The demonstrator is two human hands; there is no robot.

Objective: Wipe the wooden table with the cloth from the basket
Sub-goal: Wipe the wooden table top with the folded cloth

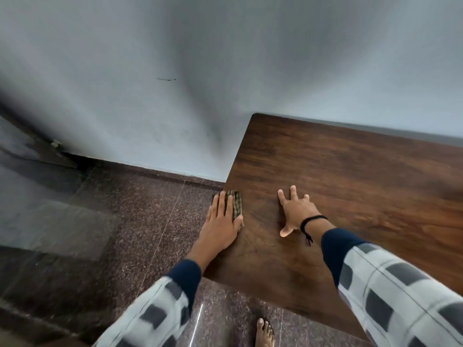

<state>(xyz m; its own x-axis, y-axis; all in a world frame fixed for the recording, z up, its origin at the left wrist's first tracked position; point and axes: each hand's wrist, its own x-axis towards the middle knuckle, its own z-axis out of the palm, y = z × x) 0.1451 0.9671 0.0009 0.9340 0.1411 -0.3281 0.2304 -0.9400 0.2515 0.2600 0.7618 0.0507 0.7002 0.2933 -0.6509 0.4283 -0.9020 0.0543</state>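
Grey wall (225, 58) fills the upper frame; speckled stone floor (112, 221) occupies lower left. Wooden table (350, 184) spans centre to right, its surface bare where visible. Right hand (297, 211), centre frame, lies flat on the top with fingers spread, holding nothing. Left hand (220, 222), well apart from it, presses straight fingers onto the cloth (236, 202) at the table's left edge. The cloth is small, folded and patterned. Judged soft, light and limp, liable to bunch; best controlled under a flat palm. No basket in view.
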